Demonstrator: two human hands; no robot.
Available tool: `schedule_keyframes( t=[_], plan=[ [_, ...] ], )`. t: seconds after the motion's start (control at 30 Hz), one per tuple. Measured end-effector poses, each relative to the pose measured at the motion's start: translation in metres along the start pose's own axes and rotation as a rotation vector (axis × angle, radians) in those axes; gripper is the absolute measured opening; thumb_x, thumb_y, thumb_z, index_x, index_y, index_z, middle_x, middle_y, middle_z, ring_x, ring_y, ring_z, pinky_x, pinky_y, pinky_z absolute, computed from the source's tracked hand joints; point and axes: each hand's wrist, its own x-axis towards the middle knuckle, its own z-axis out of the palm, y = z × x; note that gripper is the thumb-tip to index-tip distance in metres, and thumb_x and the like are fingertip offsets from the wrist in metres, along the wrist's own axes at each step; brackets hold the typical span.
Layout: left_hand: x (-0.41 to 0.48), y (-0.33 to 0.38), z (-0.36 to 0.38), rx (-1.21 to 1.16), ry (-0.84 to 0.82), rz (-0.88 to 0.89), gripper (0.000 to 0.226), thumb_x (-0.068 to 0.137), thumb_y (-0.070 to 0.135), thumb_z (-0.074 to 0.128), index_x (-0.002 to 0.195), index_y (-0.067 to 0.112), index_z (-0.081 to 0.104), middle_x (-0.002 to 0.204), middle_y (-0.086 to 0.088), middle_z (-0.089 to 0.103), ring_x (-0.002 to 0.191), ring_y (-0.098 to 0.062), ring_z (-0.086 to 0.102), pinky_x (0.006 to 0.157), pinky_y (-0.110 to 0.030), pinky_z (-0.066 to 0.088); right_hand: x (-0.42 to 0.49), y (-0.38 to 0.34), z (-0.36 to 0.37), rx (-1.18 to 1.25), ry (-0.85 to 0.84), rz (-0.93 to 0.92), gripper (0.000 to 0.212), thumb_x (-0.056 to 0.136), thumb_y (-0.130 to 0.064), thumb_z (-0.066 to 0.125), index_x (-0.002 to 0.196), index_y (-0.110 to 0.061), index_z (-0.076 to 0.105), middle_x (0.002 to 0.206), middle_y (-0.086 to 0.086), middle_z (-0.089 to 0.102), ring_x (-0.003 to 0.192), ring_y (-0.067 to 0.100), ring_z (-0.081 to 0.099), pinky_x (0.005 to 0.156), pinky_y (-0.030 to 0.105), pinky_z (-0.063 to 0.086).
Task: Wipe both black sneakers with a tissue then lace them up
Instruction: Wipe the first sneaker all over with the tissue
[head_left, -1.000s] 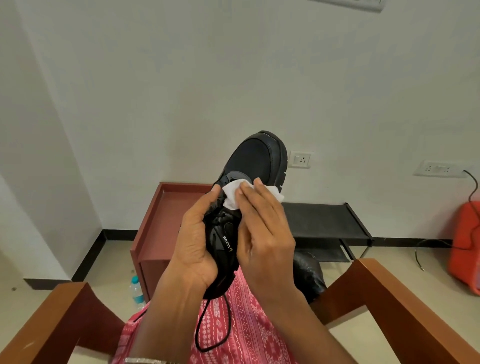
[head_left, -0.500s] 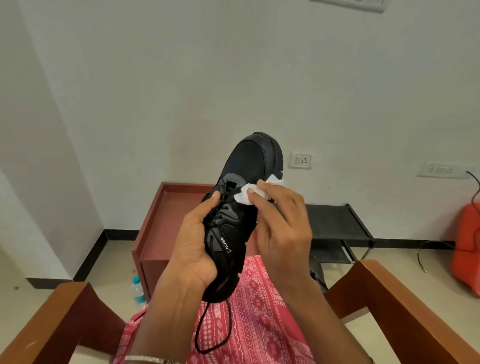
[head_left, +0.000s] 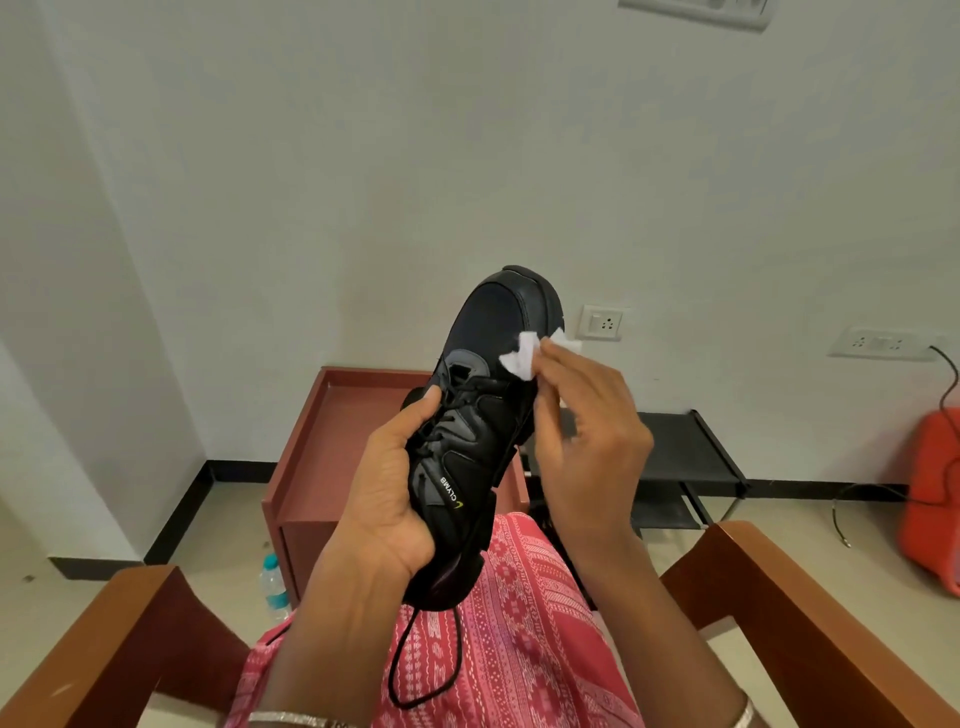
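My left hand (head_left: 389, 499) grips a black sneaker (head_left: 498, 322) around its heel and middle, holding it up over my lap with the toe pointing up and away. Its loose black lace (head_left: 415, 670) hangs in a loop over my pink patterned garment. My right hand (head_left: 587, 431) holds a crumpled white tissue (head_left: 519, 358) against the sneaker's right side, just below the toe cap. The tissue sticks out on both sides of my fingertips. A second sneaker is not clearly visible; only a dark shape shows behind my right wrist.
Wooden chair arms (head_left: 104, 649) (head_left: 805, 623) frame my lap. Ahead stand a reddish-brown cabinet (head_left: 322, 447) and a low black rack (head_left: 685, 447) against the white wall. A water bottle (head_left: 274, 584) is on the floor at left, an orange object (head_left: 930, 499) at right.
My right hand has slid the tissue from the lace area up and to the right, onto the sneaker's side near the toe. My left hand keeps its grip, the shoe tilting slightly.
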Motion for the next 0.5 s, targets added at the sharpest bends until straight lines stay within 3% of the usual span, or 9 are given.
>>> schedule_keyframes(
  t=[0.1,0.23,0.37,0.5],
  plan=[
    [0.000,0.001,-0.001,0.002,-0.005,-0.004,0.034,0.088,0.033,0.069,0.108,0.007,0.078,0.107,-0.015,0.074,0.089,-0.031,0.071,0.088,-0.041,0.055,-0.001,-0.003,-0.002,0.007,0.011,0.018,0.024,0.089,-0.001,0.070,0.113,-0.004,0.074,0.112,0.007,0.073,0.109,0.015,0.066,0.098,0.024,0.052],
    [0.000,0.004,-0.004,-0.019,-0.024,-0.016,0.038,0.091,0.033,0.067,0.117,0.006,0.074,0.123,-0.017,0.070,0.107,-0.032,0.069,0.106,-0.044,0.048,-0.035,-0.013,-0.006,0.018,-0.055,0.027,0.025,0.088,-0.001,0.070,0.112,-0.004,0.073,0.111,0.007,0.073,0.107,0.013,0.067,0.096,0.023,0.053],
    [0.001,0.006,-0.005,-0.014,-0.004,-0.007,0.039,0.091,0.033,0.067,0.118,0.006,0.074,0.125,-0.016,0.069,0.110,-0.033,0.067,0.109,-0.045,0.045,-0.040,-0.012,-0.006,-0.004,-0.096,0.012,0.023,0.088,-0.005,0.068,0.111,-0.004,0.073,0.106,0.008,0.074,0.101,0.015,0.069,0.096,0.018,0.051],
    [0.000,0.004,-0.003,0.029,0.022,0.028,0.035,0.089,0.032,0.069,0.113,0.007,0.076,0.107,-0.015,0.074,0.088,-0.031,0.071,0.093,-0.042,0.053,-0.001,-0.003,-0.003,-0.048,-0.042,0.012,0.024,0.092,-0.006,0.065,0.115,-0.004,0.073,0.109,0.008,0.073,0.101,0.016,0.067,0.095,0.014,0.047]
  ],
)
